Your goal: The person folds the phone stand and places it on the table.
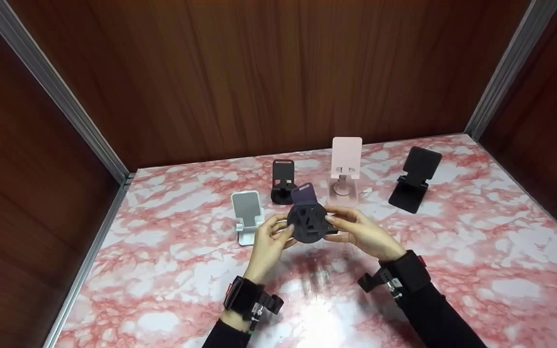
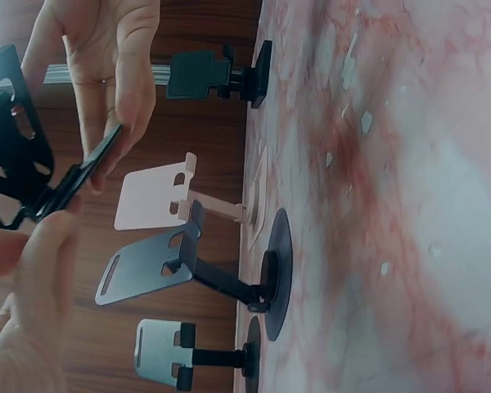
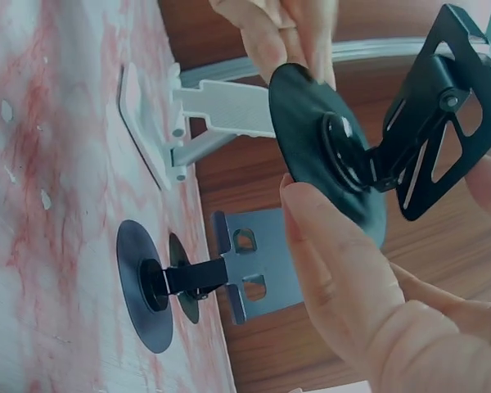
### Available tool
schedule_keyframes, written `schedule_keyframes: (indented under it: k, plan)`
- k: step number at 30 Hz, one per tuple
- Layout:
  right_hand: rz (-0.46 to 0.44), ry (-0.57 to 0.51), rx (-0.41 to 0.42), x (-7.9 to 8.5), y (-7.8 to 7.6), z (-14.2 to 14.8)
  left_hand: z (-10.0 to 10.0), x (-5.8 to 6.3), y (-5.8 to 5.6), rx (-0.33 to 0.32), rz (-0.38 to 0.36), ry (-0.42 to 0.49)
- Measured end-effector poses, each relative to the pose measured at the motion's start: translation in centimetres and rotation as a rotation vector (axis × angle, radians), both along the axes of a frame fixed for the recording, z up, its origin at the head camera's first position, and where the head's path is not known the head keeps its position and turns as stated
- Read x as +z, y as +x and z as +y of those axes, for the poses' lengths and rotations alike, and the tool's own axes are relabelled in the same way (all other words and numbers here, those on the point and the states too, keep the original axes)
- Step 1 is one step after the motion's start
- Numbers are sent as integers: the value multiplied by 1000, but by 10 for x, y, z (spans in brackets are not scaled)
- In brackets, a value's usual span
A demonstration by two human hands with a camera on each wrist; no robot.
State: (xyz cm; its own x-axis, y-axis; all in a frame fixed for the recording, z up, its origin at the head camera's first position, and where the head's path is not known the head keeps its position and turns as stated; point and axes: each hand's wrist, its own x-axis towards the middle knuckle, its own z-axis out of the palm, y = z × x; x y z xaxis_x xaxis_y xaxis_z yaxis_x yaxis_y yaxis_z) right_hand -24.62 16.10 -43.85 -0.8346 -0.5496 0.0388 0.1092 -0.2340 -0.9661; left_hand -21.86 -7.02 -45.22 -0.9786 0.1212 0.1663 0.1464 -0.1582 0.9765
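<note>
A black phone stand (image 1: 307, 234) with a round base is held up above the table between both hands. In the head view, the left hand (image 1: 270, 239) grips the base's left edge. The right hand (image 1: 368, 234) holds it from the right, thumb on the rim. The right wrist view shows the right hand's thumb and fingers pinching the round disc (image 3: 299, 123), with the hinged slotted bracket (image 3: 450, 106) sticking out beyond it. Fingers of the left hand (image 3: 270, 33) touch the disc's upper edge there. Just behind the held stand is a dark purple phone stand (image 1: 303, 194), its base hidden.
A white phone stand (image 1: 247, 212) stands left of the hands. Behind are a small black stand (image 1: 283, 171), a pink stand (image 1: 346, 157) and, farther right, another black stand (image 1: 421, 164). The marbled table (image 1: 172, 275) is bounded by brown wood-grain panels (image 1: 278, 82).
</note>
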Motion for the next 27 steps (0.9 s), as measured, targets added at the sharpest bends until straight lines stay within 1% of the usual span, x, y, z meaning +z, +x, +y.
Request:
schedule_keyframes:
  k: [2, 4, 9, 13, 16, 20, 27]
  plan:
    - [-2, 10, -5, 0, 0, -1, -1, 2, 1, -27, -42, 16]
    - [-3, 28, -12, -1, 0, -2, -2, 4, 3, -47, -75, 5]
    - [3, 71, -21, -1, 2, -5, -4, 5, 6, -82, -93, -56]
    - [17, 84, -27, 0, 2, -7, -4, 7, 7, -67, -83, -100]
    - [8, 82, -35, 1, 3, -8, -4, 6, 6, -49, -85, -117]
    - [1, 88, -42, 2, 5, -9, -2, 6, 4, -57, -107, -94]
    - [23, 99, -47, 3, 5, -9, -2, 4, 3, -87, -104, -52]
